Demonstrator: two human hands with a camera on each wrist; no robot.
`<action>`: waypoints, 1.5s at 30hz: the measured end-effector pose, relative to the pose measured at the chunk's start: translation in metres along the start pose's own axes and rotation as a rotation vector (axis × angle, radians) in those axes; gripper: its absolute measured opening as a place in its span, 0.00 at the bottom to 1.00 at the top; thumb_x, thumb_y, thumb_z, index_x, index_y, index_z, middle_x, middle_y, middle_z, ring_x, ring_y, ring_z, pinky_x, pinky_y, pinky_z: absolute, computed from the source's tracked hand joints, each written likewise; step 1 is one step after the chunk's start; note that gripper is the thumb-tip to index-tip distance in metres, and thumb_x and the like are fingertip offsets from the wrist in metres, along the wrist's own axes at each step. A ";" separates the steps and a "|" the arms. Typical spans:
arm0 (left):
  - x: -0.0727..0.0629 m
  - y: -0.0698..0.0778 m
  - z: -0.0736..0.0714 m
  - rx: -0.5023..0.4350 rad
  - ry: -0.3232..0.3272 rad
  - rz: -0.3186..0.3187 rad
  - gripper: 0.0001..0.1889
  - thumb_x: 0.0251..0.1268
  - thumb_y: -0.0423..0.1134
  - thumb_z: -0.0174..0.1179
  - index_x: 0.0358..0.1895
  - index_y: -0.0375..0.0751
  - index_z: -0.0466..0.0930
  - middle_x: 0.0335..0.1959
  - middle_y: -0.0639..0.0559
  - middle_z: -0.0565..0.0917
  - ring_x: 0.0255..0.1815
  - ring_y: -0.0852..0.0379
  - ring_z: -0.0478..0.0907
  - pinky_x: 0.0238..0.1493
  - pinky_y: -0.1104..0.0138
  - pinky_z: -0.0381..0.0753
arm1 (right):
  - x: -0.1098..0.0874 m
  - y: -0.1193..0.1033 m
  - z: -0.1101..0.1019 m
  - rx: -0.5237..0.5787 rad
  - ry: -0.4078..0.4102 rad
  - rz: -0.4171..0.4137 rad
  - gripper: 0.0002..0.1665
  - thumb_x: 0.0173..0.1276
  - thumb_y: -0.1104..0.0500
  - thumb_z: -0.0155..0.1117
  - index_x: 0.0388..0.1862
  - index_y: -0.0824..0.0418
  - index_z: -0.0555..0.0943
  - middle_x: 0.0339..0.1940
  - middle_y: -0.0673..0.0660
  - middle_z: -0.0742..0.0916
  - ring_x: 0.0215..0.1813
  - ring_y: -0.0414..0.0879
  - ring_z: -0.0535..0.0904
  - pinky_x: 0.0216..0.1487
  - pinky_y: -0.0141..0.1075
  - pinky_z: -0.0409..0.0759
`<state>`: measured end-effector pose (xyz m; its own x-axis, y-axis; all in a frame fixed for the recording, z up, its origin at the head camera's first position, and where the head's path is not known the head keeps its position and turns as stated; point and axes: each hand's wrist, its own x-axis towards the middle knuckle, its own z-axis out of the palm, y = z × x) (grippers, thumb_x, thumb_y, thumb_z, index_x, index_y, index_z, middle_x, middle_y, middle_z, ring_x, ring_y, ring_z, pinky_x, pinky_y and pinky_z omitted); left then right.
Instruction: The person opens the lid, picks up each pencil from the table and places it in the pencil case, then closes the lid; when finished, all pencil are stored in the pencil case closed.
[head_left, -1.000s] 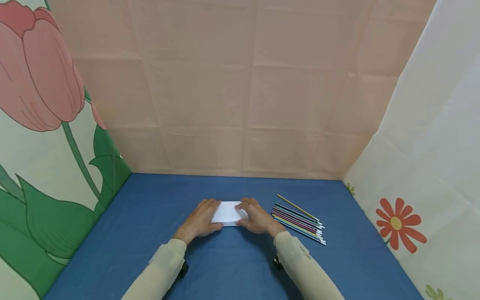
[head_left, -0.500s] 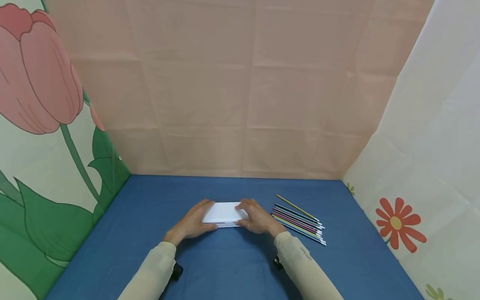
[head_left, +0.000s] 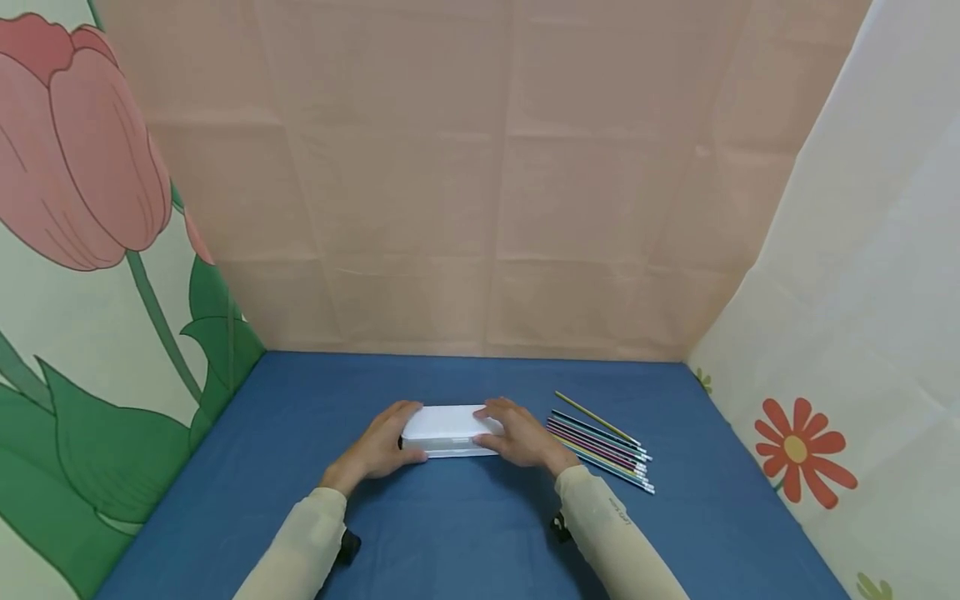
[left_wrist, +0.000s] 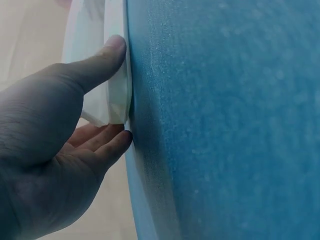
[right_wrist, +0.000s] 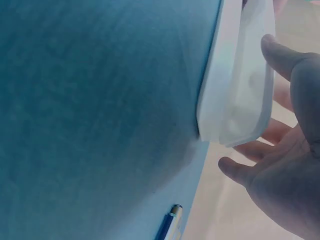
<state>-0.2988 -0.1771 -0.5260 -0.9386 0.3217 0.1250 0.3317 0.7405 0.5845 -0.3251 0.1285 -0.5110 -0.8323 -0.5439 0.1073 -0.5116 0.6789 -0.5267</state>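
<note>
A long white box [head_left: 450,423] lies flat on the blue cloth in the middle of the head view, its long side toward me. My left hand [head_left: 381,442] holds its left end, thumb on the front side and fingers round the far side. In the left wrist view the thumb [left_wrist: 107,57] presses the box's side [left_wrist: 117,92]. At the other end my right hand [head_left: 522,435] grips the upper part, which looks like a lid [right_wrist: 252,95]. A lower part [right_wrist: 220,90] shows beneath it, with a seam or narrow gap between. The inside is hidden.
Several pencils [head_left: 600,446] in different colours lie side by side to the right of my right hand, one yellow pencil [head_left: 596,417] set slightly apart. A beige backdrop [head_left: 480,208] rises behind the blue tabletop [head_left: 322,383], with printed sheets at both sides.
My left hand has slid left, and more of the white box shows between the hands. The box's front side looks taller now. My right hand has shifted slightly right.
</note>
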 end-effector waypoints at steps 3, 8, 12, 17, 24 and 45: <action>0.000 -0.002 0.001 -0.013 0.010 0.004 0.47 0.67 0.42 0.84 0.85 0.34 0.69 0.81 0.33 0.75 0.76 0.33 0.77 0.77 0.34 0.79 | 0.001 0.000 -0.004 -0.014 0.032 -0.016 0.29 0.84 0.46 0.72 0.74 0.60 0.85 0.78 0.65 0.85 0.83 0.66 0.79 0.84 0.66 0.76; -0.001 -0.002 0.000 -0.019 0.004 -0.008 0.51 0.66 0.42 0.84 0.87 0.36 0.65 0.83 0.31 0.72 0.80 0.30 0.74 0.80 0.31 0.77 | -0.002 0.000 -0.015 -0.035 0.059 -0.054 0.22 0.86 0.49 0.70 0.69 0.61 0.88 0.71 0.63 0.91 0.76 0.62 0.86 0.78 0.62 0.83; -0.001 -0.002 0.000 -0.011 0.000 -0.018 0.52 0.64 0.43 0.85 0.87 0.36 0.65 0.84 0.31 0.72 0.81 0.29 0.74 0.80 0.30 0.76 | -0.004 -0.001 -0.023 -0.071 0.070 -0.100 0.17 0.86 0.55 0.70 0.64 0.62 0.90 0.66 0.62 0.93 0.72 0.60 0.88 0.75 0.59 0.86; -0.001 -0.001 -0.002 -0.009 -0.007 -0.030 0.53 0.63 0.43 0.86 0.88 0.37 0.65 0.83 0.32 0.73 0.81 0.29 0.74 0.81 0.30 0.75 | -0.005 -0.002 -0.030 -0.095 0.095 -0.124 0.12 0.84 0.60 0.70 0.60 0.62 0.92 0.63 0.61 0.94 0.69 0.59 0.90 0.72 0.58 0.88; -0.001 -0.004 -0.004 0.002 0.001 -0.015 0.53 0.60 0.44 0.88 0.85 0.33 0.66 0.83 0.30 0.74 0.82 0.28 0.73 0.82 0.32 0.75 | -0.003 0.002 -0.034 -0.100 0.122 -0.125 0.11 0.83 0.64 0.70 0.58 0.60 0.93 0.60 0.60 0.95 0.65 0.58 0.92 0.67 0.57 0.91; 0.001 -0.005 -0.005 -0.025 0.010 -0.006 0.68 0.57 0.42 0.90 0.93 0.58 0.46 0.89 0.31 0.68 0.83 0.29 0.75 0.79 0.30 0.77 | 0.008 0.007 -0.041 -0.025 0.187 -0.062 0.16 0.90 0.63 0.61 0.66 0.59 0.90 0.63 0.59 0.94 0.65 0.56 0.92 0.66 0.53 0.92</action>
<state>-0.3015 -0.1838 -0.5246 -0.9416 0.3108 0.1294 0.3233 0.7277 0.6049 -0.3440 0.1497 -0.4794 -0.8229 -0.4855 0.2952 -0.5665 0.6603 -0.4931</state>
